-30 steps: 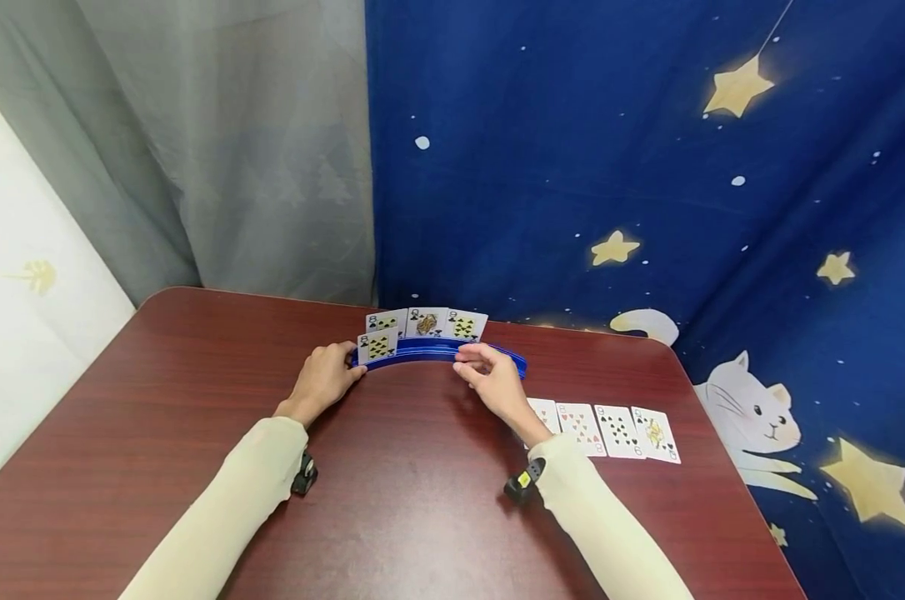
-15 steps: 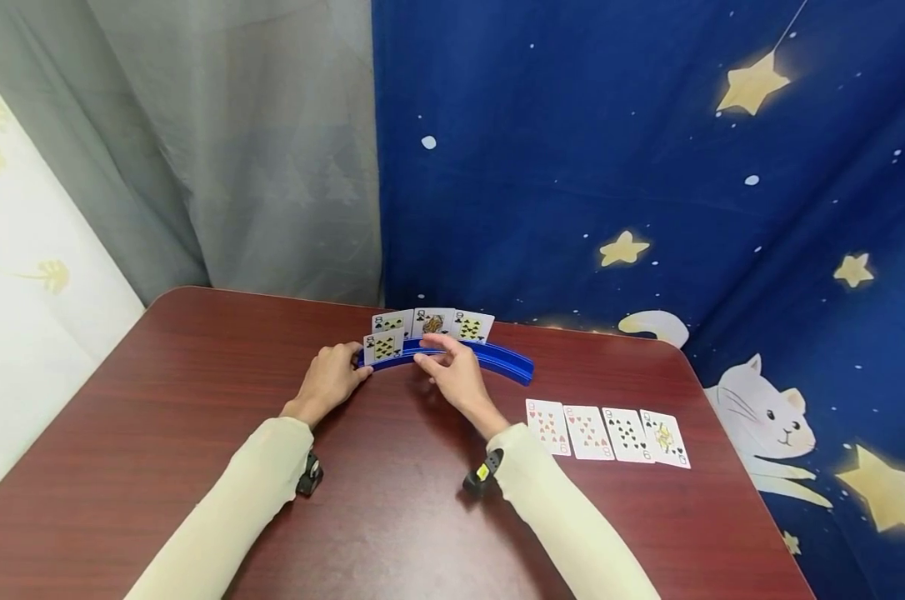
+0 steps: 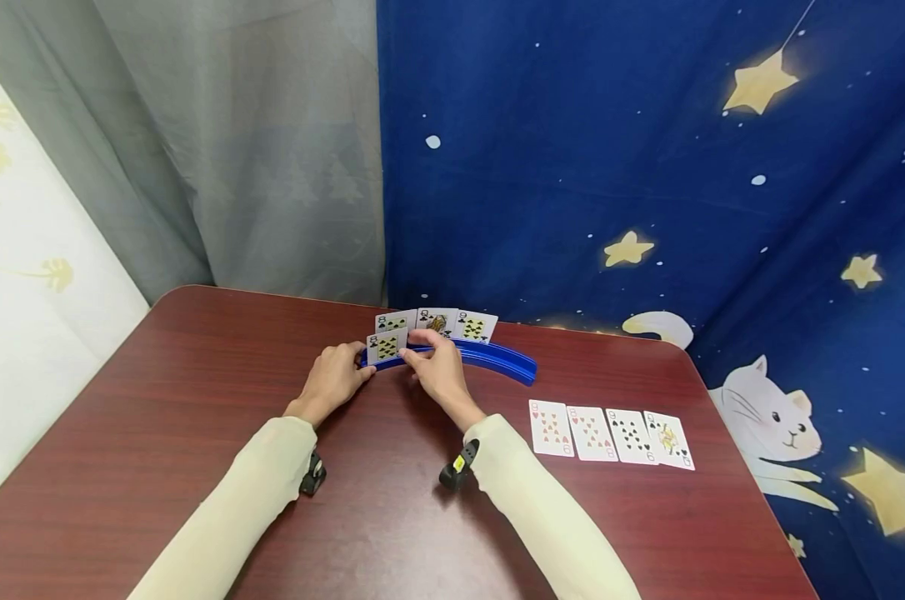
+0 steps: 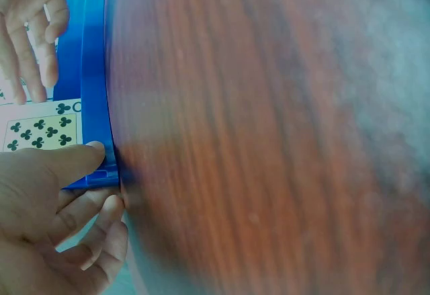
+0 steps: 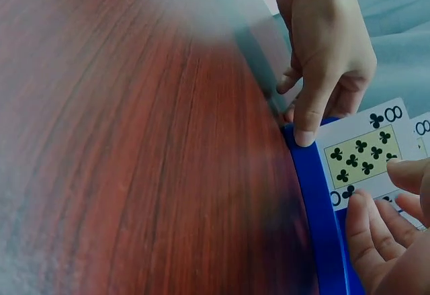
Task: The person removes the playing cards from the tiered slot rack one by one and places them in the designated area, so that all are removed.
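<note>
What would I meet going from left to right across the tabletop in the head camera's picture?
The left hand's fingers, the front clubs card, the right hand's fingers, the first hearts card, the second hearts card, the black numbered card, the flat face card.

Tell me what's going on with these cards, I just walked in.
Someone is working bare-handed at a wooden table. Their left grip holds the left end of a curved blue card holder. Their right grip is by the right edge of the eight of clubs, in the holder's front row; whether it touches isn't clear. Three more cards stand in the row behind. Four other cards lie face up on the table, off to the right.
</note>
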`<state>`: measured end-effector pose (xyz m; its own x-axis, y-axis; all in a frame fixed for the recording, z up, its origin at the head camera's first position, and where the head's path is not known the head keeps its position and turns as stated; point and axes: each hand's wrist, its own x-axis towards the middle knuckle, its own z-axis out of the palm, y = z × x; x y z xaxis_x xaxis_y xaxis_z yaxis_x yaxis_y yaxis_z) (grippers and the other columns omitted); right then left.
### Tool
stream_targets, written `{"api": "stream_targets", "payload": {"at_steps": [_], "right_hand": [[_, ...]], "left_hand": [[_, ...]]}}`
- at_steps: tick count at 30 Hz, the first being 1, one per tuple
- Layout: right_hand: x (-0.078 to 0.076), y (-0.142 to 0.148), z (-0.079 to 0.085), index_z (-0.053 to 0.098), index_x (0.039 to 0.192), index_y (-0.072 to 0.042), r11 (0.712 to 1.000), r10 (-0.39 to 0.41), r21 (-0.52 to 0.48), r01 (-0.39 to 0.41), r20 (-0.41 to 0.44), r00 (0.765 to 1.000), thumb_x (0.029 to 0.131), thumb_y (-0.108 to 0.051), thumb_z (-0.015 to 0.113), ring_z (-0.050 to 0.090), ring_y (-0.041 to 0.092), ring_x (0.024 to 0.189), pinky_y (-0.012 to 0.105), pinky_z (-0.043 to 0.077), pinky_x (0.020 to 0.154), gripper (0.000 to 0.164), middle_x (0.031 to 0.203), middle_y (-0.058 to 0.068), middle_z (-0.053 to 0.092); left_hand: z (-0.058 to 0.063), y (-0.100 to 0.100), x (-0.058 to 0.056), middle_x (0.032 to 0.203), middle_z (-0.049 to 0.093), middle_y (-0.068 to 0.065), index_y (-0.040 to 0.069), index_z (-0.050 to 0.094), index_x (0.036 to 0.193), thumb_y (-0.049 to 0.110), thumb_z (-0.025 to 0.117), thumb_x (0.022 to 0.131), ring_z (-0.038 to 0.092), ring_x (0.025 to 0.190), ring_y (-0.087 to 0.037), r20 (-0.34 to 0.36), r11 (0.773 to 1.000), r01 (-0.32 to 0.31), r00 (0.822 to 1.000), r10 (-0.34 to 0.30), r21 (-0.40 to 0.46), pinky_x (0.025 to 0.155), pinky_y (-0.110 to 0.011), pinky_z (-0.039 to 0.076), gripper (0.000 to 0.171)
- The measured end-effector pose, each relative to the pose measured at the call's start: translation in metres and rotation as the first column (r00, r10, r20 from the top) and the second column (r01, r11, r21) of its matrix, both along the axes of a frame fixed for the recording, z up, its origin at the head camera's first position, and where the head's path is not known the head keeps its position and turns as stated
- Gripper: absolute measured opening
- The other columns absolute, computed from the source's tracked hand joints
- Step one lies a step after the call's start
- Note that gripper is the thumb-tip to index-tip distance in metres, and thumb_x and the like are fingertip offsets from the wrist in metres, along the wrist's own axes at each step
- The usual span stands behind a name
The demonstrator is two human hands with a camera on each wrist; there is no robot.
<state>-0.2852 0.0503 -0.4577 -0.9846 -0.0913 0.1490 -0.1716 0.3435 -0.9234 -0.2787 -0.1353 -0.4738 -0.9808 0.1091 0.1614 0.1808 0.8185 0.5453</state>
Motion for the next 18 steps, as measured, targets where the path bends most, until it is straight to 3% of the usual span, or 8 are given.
{"api": "stream_targets", "payload": {"at_steps": [7, 18], "right_hand": [[-0.006, -0.002, -0.002, 0.071, 0.114, -0.003, 0.999, -0.010, -0.034, 0.011, 0.038, 0.999, 0.089, -0.005, 0.072, 0.072, 0.037, 0.082, 0.044, 0.058, 0.060, 0.025, 0.110, 0.014, 0.072], [-0.012, -0.006, -0.002, 0.077, 0.094, -0.007, 1.000, -0.006, -0.016, 0.006, -0.034, 0.999, 0.090, -0.012, 0.074, 0.071, 0.032, 0.076, 0.031, 0.055, 0.053, 0.008, 0.088, 0.011, 0.074]], "left_hand": [[0.003, 0.002, -0.001, 0.099, 0.071, -0.022, -0.005, 0.065, 0.117, 0.016, 0.074, 0.089, 0.068, 0.084, -0.030, 0.000, 1.000, 0.016, 1.000, -0.016, 0.002, 0.074, -0.047, 0.055, 0.036], [0.001, 0.000, 0.000, 0.095, 0.072, -0.022, -0.005, 0.065, 0.117, 0.016, 0.075, 0.088, 0.069, 0.081, -0.031, 0.000, 1.000, -0.001, 1.000, 0.001, -0.017, 0.070, -0.047, 0.055, 0.037]]}}
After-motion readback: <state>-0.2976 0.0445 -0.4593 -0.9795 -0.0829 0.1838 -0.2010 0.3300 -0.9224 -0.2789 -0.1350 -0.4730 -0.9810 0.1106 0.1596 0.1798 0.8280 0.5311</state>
